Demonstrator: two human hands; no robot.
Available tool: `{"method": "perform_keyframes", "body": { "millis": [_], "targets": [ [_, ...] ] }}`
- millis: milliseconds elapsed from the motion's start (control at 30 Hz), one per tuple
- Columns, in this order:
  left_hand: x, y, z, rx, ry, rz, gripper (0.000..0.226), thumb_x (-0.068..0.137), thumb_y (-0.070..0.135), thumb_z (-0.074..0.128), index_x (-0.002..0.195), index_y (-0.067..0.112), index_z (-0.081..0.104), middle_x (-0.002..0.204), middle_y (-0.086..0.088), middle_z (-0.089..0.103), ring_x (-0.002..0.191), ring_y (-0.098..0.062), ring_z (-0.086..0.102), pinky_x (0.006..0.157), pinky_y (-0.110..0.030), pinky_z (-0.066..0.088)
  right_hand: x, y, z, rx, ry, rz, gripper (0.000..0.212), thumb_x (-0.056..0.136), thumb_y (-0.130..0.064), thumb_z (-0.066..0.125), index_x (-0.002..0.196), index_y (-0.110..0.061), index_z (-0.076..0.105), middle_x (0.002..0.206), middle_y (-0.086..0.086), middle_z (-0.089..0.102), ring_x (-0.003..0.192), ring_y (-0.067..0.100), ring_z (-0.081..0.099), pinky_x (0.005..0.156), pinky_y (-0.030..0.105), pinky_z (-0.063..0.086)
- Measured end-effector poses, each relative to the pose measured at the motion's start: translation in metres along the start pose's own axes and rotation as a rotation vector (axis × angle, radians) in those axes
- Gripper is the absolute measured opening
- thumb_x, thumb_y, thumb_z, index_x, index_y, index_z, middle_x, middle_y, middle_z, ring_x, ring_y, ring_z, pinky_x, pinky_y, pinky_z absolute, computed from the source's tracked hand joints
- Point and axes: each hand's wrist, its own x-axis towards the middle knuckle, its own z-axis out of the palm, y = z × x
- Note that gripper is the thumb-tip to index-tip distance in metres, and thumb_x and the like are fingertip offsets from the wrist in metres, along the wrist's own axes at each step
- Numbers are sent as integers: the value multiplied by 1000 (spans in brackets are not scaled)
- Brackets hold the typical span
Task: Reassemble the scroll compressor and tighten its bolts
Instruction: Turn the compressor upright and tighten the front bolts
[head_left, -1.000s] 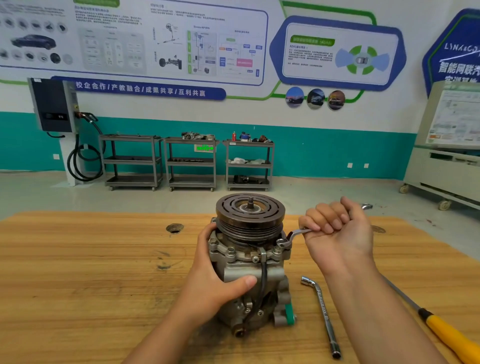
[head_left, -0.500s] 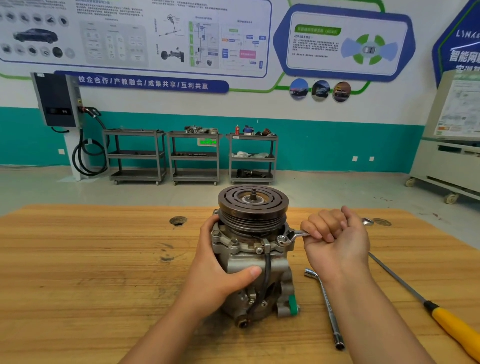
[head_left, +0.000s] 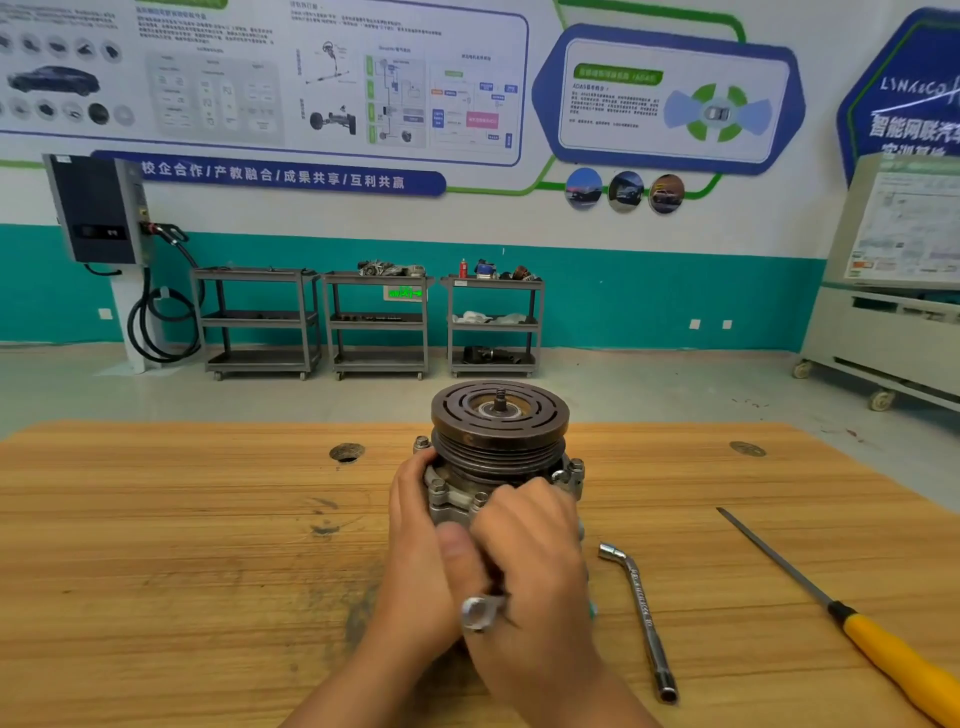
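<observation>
So, the right hand (head_left: 530, 561) has its grip curled round a silver metal spanner (head_left: 480, 613), whose ring end pokes out below the knuckles, directly in front of the compressor. The spanner's other end is hidden behind that hand. The left hand (head_left: 421, 551) has its grip wrapped on the grey cast-metal scroll compressor (head_left: 449, 506) from its left side, with the thumb laid across the front of the housing. The compressor stands upright on the pale wooden surface (head_left: 182, 571), with a dark grooved pulley (head_left: 498, 415) on top and hex bolts (head_left: 575, 465) showing round its flange. Just right of the compressor a bent steel socket wrench (head_left: 636, 613) lies flat. Further right again lies a yellow-handled tool (head_left: 883, 654) with a long thin dark shaft.
</observation>
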Motion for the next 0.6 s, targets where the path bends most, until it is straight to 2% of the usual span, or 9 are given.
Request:
{"method": "perform_keyframes", "body": {
  "millis": [67,100,167,233,267,400,500,600],
  "targets": [
    [-2,-2,-2,68,-32,-17,82,44,65,65,114,69,22,134,6,46,116,-9,51,101,-32,42,11,0,-14,181,79,-5,37,99,-29,40,64,-18,38,64,-8,33,63,10,34,60,27,33],
    [-2,-3,-3,109,-47,-12,88,42,65,71,111,74,17,134,13,44,116,-5,50,98,-26,42,18,2,-23,321,158,82,35,97,-27,41,63,-21,38,61,-8,34,60,10,34,56,24,33],
    [-3,-7,-6,155,-69,3,96,40,65,76,110,77,12,133,25,36,117,3,44,91,-10,34,39,15,-39,692,370,438,37,91,-22,39,54,-26,40,52,-9,34,51,9,31,49,21,31],
    [-4,-7,-7,149,-80,2,97,40,64,76,110,77,11,131,32,31,118,11,39,86,-2,28,53,37,-50,1125,513,755,45,94,-23,34,49,-24,38,45,-9,28,43,9,24,43,21,28],
    [-4,-7,-7,141,-83,3,97,40,63,77,110,77,11,131,34,30,118,15,37,84,0,28,57,49,-53,1267,548,876,48,96,-25,32,49,-22,37,44,-8,25,40,9,21,41,21,25],
    [-4,-5,-8,129,-86,3,96,41,62,77,109,78,12,134,30,31,120,14,36,85,-2,30,58,81,-50,1451,517,1182,53,98,-28,33,46,-19,38,41,-7,23,34,7,20,37,20,20],
    [-4,-4,-8,126,-83,16,95,41,62,77,109,77,12,136,25,33,123,7,39,90,-6,30,55,95,-46,1511,522,1320,53,99,-29,32,47,-18,39,41,-7,23,32,7,20,34,19,20],
    [-4,-2,-8,126,-88,16,94,42,61,77,110,76,13,137,20,35,124,1,41,98,-16,34,53,102,-44,1561,517,1432,56,100,-27,30,46,-16,39,40,-7,23,30,7,20,32,19,20]
  ]
}}
